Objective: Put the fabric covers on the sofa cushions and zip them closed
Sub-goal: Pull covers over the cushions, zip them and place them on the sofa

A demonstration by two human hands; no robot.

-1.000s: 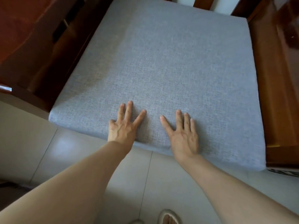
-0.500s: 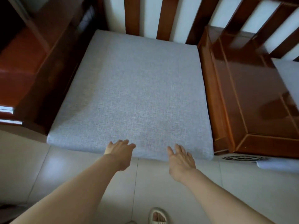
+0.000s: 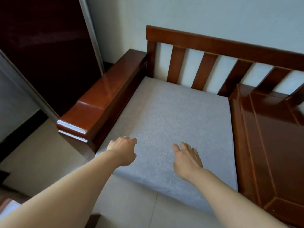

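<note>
Grey covered cushion (image 3: 172, 129) lying flat in the seat of the wooden sofa (image 3: 213, 43), back edge against the slats, left side along the armrest (image 3: 98, 102), front edge overhanging toward the floor (image 3: 41, 162); no zip in sight, likely on a hidden edge. Left hand (image 3: 122, 149) over the near left part of the cushion, fingers loosely curled, grasping nothing; touching the fabric or just above it, impossible to tell. Right hand (image 3: 185, 157) near the front middle, fingers slack and spread, holding nothing. Bare wooden seat panel (image 3: 271, 137) just to the right, without a cushion. Judged as the close of one cushion: covered, seated, smoothed. Next move probably calls for fetching another cushion and cover for the bare seat; worth checking first for square seating and a fully closed zip.
</note>
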